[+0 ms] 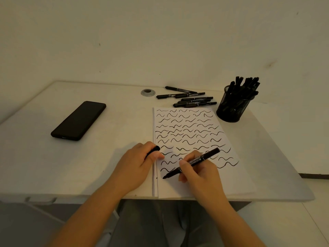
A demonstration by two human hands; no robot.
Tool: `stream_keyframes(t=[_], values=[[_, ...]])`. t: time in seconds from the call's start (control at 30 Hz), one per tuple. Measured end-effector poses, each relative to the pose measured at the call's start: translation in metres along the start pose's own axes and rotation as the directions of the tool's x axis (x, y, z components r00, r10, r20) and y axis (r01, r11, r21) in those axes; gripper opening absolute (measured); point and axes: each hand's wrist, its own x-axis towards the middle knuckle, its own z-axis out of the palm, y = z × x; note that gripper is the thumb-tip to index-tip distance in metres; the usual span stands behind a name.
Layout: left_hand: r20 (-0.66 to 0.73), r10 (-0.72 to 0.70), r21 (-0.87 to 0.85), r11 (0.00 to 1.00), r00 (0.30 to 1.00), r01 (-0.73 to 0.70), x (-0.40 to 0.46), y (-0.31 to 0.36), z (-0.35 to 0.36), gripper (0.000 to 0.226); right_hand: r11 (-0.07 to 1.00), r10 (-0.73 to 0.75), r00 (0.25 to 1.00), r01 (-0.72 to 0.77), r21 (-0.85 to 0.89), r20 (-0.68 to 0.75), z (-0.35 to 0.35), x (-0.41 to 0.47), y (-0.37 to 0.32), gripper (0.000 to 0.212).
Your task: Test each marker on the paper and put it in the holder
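Leftmost on the desk lies a glossy black phone (78, 120). Your left hand (137, 163) curls round the small cap (154, 150) at the paper's (204, 184) edge. Your right hand (197, 172) pinches the slim plastic marker (191, 163), tip touching paper lower-left, tail aimed up-right toward the mesh holder (231, 109); untested markers (188, 99) lie beyond.

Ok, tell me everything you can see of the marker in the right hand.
The marker is a slim black pen, plastic by its look, with white printed lettering along the barrel. It is uncapped at its lower end; the tip points down-left and meets the paper on the blank area below the squiggles. Its other end, still capped, slants up to the right. The right hand grips it mid-barrel in a writing hold. The left hand holds a black cap, likely its own.
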Motion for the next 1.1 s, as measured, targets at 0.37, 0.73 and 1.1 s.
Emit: stream_keyframes(t=[0.37,0.73,1.1], values=[[0.009,-0.015,-0.047,0.999,1.000,0.016,-0.002,0.006,-0.002,0.028,0.998,-0.024,0.965,0.006,-0.069,-0.262,-0.018,0.001,0.002,0.015],[0.046,-0.021,-0.072,0.997,0.999,0.024,-0.005,0.004,-0.001,0.011,0.894,0.209,0.960,-0.110,0.435,-0.188,-0.016,0.005,-0.005,0.016],[0.054,0.023,-0.081,0.997,0.998,-0.018,-0.006,0.006,-0.004,0.020,0.912,0.159,0.979,-0.096,0.399,-0.128,-0.002,0.011,-0.008,0.013]])
